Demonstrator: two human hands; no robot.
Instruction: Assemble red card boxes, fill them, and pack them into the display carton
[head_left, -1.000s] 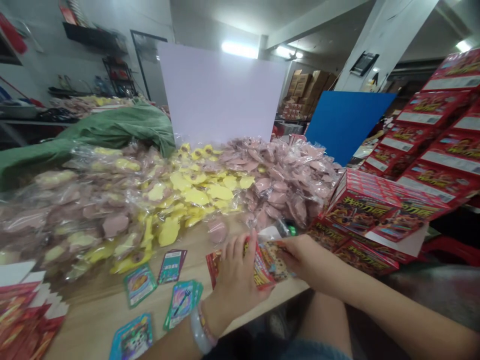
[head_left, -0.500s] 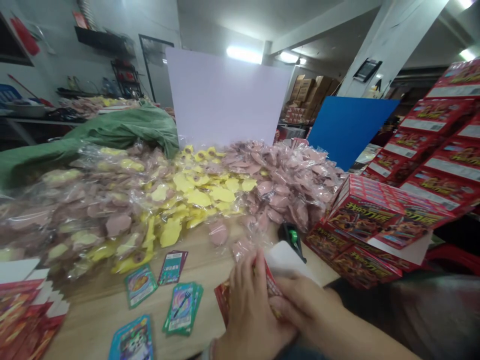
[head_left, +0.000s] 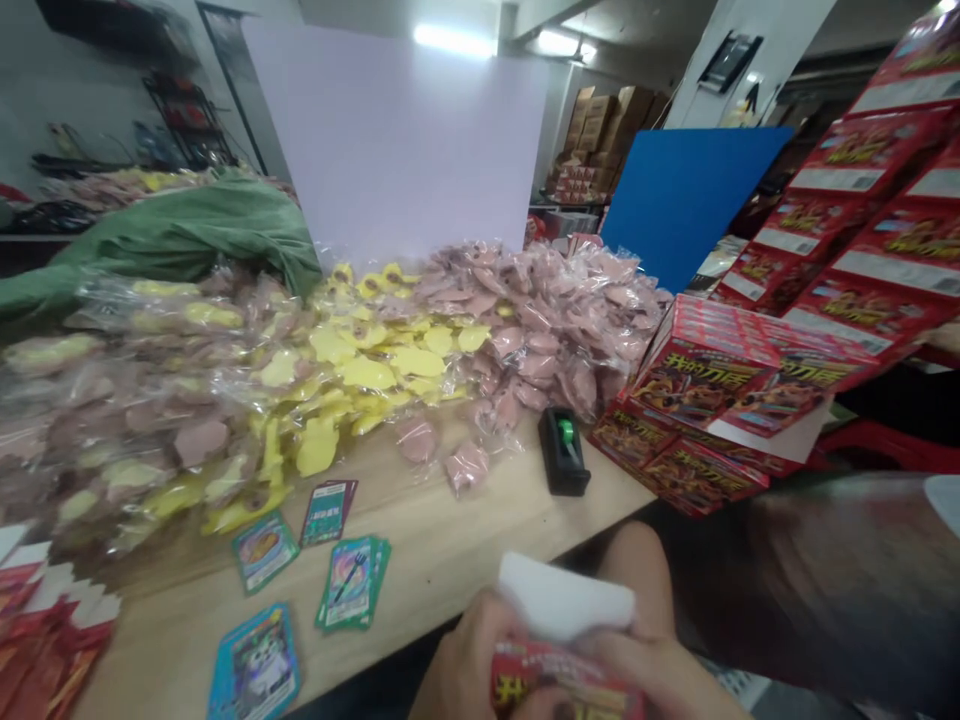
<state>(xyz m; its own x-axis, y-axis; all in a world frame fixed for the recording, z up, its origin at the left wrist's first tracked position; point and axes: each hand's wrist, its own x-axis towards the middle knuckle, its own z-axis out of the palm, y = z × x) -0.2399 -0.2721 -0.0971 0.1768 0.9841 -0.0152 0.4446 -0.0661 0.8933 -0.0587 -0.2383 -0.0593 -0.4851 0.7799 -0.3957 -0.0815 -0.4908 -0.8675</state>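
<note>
Left hand (head_left: 459, 662) and right hand (head_left: 664, 680) sit at the bottom edge of view, both partly cut off by the frame. Both close in from either side on a red printed foil packet (head_left: 559, 680), pressed against it, not spread. Exact finger placement can't be told; most of it is out of frame. Rectangular white paper card (head_left: 566, 597) stands at the packet's top edge, between the hands. Can't tell if it's inside the packet or just behind it. Packet is off the table, near the person's bare knee (head_left: 637, 565).

Clock positions from the hands, 12 straight ahead:
- 12: black tape dispenser with green tape roll (head_left: 564, 450), on a light wooden table (head_left: 450, 530).
- 11: large heap of clear plastic bags holding flat pink and yellow shapes (head_left: 360, 370), spread across the table's far side.
- 10: blue-green trading cards lying face up, including a small stack (head_left: 351, 583) and a loose card (head_left: 264, 552).
- 9: pile of red packets with white ends (head_left: 52, 640), at the table's left end.
- 2: stacked red printed cardboard boxes (head_left: 701, 375).

Behind the heap, at 11: green cloth sack (head_left: 187, 235) and upright white board (head_left: 390, 140). Upright blue board (head_left: 690, 200) at 1.
</note>
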